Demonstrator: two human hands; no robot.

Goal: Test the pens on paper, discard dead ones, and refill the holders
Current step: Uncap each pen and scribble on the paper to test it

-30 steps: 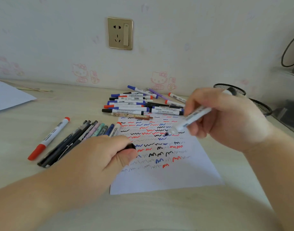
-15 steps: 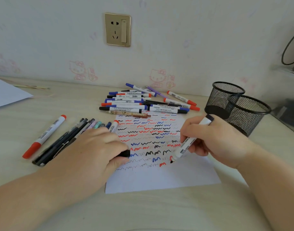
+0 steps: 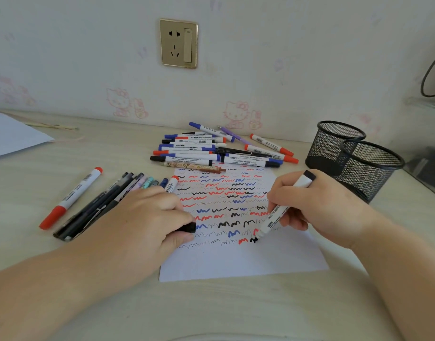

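Observation:
A white sheet of paper (image 3: 248,262) covered in red, blue and black squiggles lies in front of me. My right hand (image 3: 319,207) grips a white marker with a black end (image 3: 273,221), its tip touching the paper beside a fresh black mark. My left hand (image 3: 147,217) rests on the sheet's left edge, closed around a black marker cap (image 3: 188,227). A heap of markers (image 3: 211,151) lies behind the paper. A second row of pens (image 3: 100,205) lies left of my left hand. Two black mesh holders (image 3: 359,158) stand at the right.
A red-capped marker (image 3: 71,198) lies apart at the far left. Another white sheet (image 3: 12,136) sits at the back left corner. A wall socket (image 3: 178,43) is on the wall behind. A dark object (image 3: 430,168) sits beyond the holders at the right edge.
My right hand came down from above the paper with the marker and set its tip on the sheet, where a black mark has appeared. My left hand stayed put with the cap.

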